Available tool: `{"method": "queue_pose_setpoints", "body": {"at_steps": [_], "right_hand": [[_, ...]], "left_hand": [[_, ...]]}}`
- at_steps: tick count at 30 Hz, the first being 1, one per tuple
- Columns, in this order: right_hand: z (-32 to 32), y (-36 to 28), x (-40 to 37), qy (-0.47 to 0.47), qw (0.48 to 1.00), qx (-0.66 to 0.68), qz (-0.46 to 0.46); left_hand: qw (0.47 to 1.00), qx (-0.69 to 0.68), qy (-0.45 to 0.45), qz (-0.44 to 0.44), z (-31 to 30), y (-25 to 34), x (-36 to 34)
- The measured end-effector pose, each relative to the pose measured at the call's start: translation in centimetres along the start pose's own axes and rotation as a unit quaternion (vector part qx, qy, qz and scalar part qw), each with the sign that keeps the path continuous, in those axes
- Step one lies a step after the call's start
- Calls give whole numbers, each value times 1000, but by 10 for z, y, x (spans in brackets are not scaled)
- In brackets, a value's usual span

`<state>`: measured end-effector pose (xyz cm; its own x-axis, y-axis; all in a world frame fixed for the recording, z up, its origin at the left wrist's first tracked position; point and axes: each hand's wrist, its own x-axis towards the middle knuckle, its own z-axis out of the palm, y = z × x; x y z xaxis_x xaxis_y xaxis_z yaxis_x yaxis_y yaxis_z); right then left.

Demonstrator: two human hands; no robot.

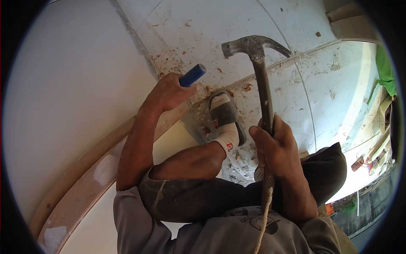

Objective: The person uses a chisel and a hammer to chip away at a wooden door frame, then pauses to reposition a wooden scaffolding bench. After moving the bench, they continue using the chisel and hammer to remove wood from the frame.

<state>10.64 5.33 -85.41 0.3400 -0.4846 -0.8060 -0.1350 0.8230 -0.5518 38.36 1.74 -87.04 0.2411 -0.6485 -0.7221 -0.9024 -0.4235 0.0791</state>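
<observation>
My right hand [277, 146] is wrapped round the worn handle of a claw hammer [264, 91], which stands head up with its claw towards the right. A pale cord [264, 224] runs down from the handle's lower end. At the wall's foot, my left hand [169, 93] grips a blue chisel [193, 75]; its bare, flat struck end points up and right, and its far end is hidden by the hand. The hammer's head is apart from the chisel, to its upper right.
A white wall [76, 76] rises on the left, with a curved wooden board [80, 190] below. Debris litters the tiled floor [237, 21]. My sandalled foot [226, 116] rests between the hands, knees bent. Green cloth [385, 70] hangs at the right edge.
</observation>
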Motion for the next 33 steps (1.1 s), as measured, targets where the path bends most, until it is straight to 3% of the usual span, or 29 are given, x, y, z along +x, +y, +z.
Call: {"method": "queue_pose_setpoints", "body": {"at_steps": [2, 5, 9, 14, 16, 19, 29, 33], "right_hand": [[4, -4, 0, 66, 997, 18, -27], [2, -11, 4, 125, 985, 117, -34], [3, -5, 15, 159, 967, 197, -29], [16, -7, 17, 141, 968, 204, -45], [19, -9, 14, 142, 970, 188, -61], [20, -10, 11, 156, 970, 169, -72], [17, -8, 8, 145, 956, 222, -129], [22, -5, 10, 190, 940, 245, -143]], "left_hand": [[998, 11, -14, 54, -4, 5, 6], [994, -18, 57, 94, 7, 11, 8], [994, -18, 87, 56, 12, 13, 8], [998, -31, 55, 22, 28, 9, 22], [998, 40, 6, 46, 49, 10, 36], [998, -12, 2, 54, 40, 9, 31], [998, 5, 3, 70, 54, 2, 42], [998, -4, 0, 61, 50, 3, 39]]}}
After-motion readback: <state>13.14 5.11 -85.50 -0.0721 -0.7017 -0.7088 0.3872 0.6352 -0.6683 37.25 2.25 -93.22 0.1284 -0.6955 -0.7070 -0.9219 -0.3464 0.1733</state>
